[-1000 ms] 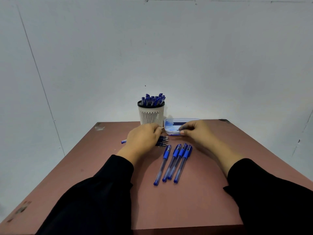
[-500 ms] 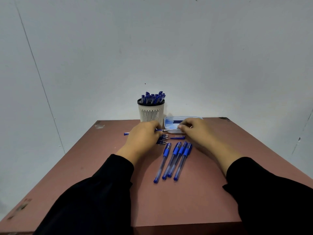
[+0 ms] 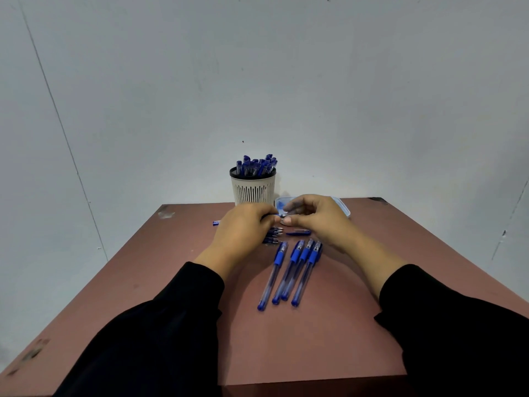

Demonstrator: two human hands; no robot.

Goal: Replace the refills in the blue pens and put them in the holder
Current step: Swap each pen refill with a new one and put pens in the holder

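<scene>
Between the two hands, just in front of the slotted pen holder (image 3: 253, 187), a blue pen (image 3: 216, 223) lies crosswise, its long axis running nine to three o'clock. The left hand (image 3: 243, 228) grips its barrel, and the right hand (image 3: 316, 217), fingers (image 3: 287, 221) pinched at its tip end, is nearer the plastic box (image 3: 345, 209). Any pull must therefore run toward three o'clock, I judge; four more pens (image 3: 290, 272) wait at six o'clock on the surface (image 3: 315, 339).

Reddish-brown table (image 3: 177, 296) with scuffed corners, against a plain pale wall (image 3: 343, 96).

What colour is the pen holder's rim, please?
Black, atop the cream slotted pen holder; head view.
</scene>
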